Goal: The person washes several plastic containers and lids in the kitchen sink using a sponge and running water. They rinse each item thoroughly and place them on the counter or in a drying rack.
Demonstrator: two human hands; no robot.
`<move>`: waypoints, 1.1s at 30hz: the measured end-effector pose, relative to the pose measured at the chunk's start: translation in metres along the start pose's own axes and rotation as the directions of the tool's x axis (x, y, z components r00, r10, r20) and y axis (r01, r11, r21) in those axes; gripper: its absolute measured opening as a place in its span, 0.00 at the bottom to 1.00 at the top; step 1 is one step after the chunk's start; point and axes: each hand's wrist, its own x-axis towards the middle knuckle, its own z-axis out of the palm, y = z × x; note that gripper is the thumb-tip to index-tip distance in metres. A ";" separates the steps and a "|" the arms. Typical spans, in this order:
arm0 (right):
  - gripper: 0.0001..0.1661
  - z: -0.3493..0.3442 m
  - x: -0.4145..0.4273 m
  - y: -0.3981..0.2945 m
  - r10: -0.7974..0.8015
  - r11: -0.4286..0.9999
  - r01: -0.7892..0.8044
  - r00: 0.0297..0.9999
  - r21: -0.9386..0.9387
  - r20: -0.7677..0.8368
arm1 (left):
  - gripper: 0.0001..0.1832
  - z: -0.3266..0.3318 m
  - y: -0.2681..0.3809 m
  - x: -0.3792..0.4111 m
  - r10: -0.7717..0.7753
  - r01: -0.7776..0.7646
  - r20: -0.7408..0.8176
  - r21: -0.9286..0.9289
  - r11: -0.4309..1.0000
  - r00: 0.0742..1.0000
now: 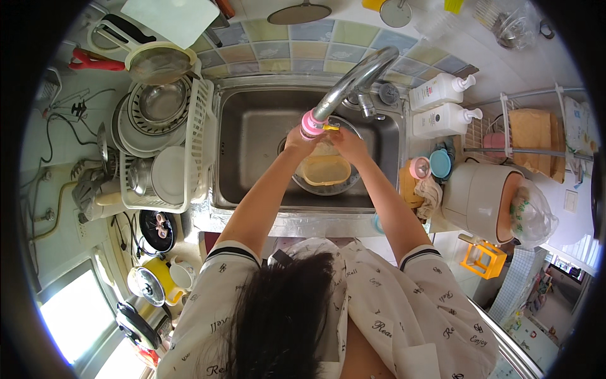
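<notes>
Both my hands are under the pink faucet nozzle (312, 124) with its yellow lever, above a stainless steel sink (251, 137). My left hand (301, 143) is left of the nozzle, partly hidden by it. My right hand (348, 144) is to the nozzle's right, fingers bent inward. Something pale lies between the hands, too unclear to name; whether either hand grips it does not show. Just below them a yellowish translucent oval container (326, 170) rests in a round basin (326, 190) on the sink's right side.
A white dish rack (191, 142) with plates and bowls stands left of the sink. Two white pump bottles (438, 92), a pink-rimmed cup (419, 168), a blue cup (440, 164) and a cloth (428, 196) are at the right. The curved metal faucet (357, 78) arches over the sink.
</notes>
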 end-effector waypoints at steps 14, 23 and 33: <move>0.26 0.029 0.029 -0.028 -0.036 0.959 -0.015 0.984 0.284 0.173 | 0.17 -0.033 0.003 -0.055 -0.218 0.120 -0.171 -0.455 0.883 0.961; 0.27 0.026 0.015 -0.043 -0.091 0.914 0.132 0.988 -0.385 0.122 | 0.17 -0.009 -0.001 -0.057 -0.303 0.090 -0.147 -0.758 0.646 0.941; 0.20 0.014 0.024 -0.011 -0.127 0.972 0.118 0.991 -0.203 -0.034 | 0.19 -0.008 -0.009 -0.050 -0.348 0.344 0.092 -0.515 0.785 0.933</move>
